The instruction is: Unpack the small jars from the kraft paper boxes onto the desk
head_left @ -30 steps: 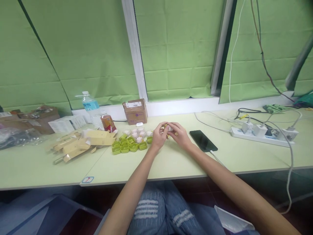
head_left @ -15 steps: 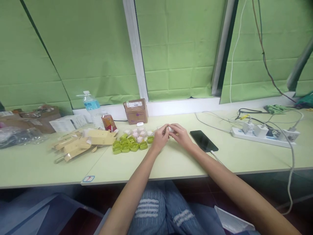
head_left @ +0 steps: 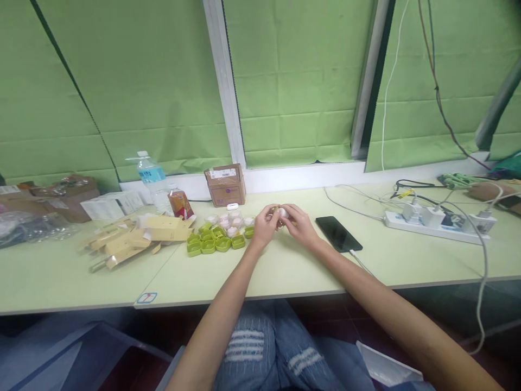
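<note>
Work looks unfinished tbh: left hand (head_left: pixel 264 227) and right hand (head_left: pixel 300 224) fingers pinch a roundish white piece (head_left: pixel 284 213), not yet down.

Black phone (head_left: pixel 338 234) left of a white power strip (head_left: pixel 444 231).

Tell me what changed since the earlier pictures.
Another person's blurred arm has entered at right, behind the long white power strip. Left hand and right hand still hold the small white object; lime-green cups and rectangular black phone stayed put.

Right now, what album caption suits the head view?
Left hand and right hand hold a small white piece near green cups.
</note>
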Tool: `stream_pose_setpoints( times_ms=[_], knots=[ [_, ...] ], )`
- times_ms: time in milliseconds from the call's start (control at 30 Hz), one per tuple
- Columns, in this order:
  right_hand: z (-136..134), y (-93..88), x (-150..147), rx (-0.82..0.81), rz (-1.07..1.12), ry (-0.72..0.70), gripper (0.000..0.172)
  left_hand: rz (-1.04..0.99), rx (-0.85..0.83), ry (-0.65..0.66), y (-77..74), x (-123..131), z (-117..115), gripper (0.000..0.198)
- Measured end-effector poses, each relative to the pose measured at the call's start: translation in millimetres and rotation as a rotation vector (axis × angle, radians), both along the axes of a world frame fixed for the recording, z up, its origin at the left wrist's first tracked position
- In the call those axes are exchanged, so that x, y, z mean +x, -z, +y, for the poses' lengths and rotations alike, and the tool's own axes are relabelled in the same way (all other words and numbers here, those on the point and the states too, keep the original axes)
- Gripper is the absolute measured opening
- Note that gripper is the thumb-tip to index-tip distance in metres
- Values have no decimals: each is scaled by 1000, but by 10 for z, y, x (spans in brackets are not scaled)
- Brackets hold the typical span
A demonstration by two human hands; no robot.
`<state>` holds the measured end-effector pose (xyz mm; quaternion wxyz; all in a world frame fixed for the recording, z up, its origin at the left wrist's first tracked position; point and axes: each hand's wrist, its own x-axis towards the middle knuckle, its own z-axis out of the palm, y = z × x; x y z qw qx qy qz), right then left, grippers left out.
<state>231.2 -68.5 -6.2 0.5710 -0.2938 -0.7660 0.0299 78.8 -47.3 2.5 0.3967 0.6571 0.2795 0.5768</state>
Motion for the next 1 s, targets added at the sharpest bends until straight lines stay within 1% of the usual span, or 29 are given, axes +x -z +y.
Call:
stream_pose_setpoints(
  times_ms=[67, 133, 200, 300, 367, 467, 600, 667, 733, 800, 833, 900, 933, 1000],
  knots=[
    [-31, -21, -24, -28, 24, -31, 34, -51, -36, 38, -17, -9, 27, 49],
    [-56, -39, -52, -54, 49, -60, 35, -90, -46, 19, -32, -30, 49, 51],
    [-61, -45, -73, -58, 67, -53, 35, -137, -37, -80, -41, -58, 66, 51],
    [-26, -19, -81, -23, 29, 36, 35, -190, 3, -256, -43, -103, 80, 48],
    [11, 22, -75, -23, -50, 93, 35, -201, 15, -301, -42, -128, 81, 46],
    [55, 93, -72, -92, -165, 123, 34, -215, -6, -283, -42, -148, 78, 46],
    [62, 140, -94, -166, -217, 118, 32, -233, -50, -220, -43, -150, 88, 46],
    [44, 124, -104, -150, -201, 109, 30, -229, -70, -188, -39, -150, 99, 47],
    [16, 87, -106, -93, -137, 112, 29, -213, -67, -166, -28, -148, 108, 47],
    [-12, 47, -100, -31, -50, 123, 33, -176, -49, -149, -8, -140, 111, 46],
    [-21, 32, -95, -15, -22, 121, 37, -150, -37, -142, 4, -131, 109, 45],
    [-25, 21, -82, -23, -25, 90, 48, -88, -9, -128, 29, -107, 95, 44],
    [-21, 23, -77, -38, -47, 65, 51, -54, 10, -121, 39, -93, 84, 44],
    [-4, 32, -68, -64, -72, 25, 48, -10, 49, -109, 48, -67, 58, 43]
  ],
)
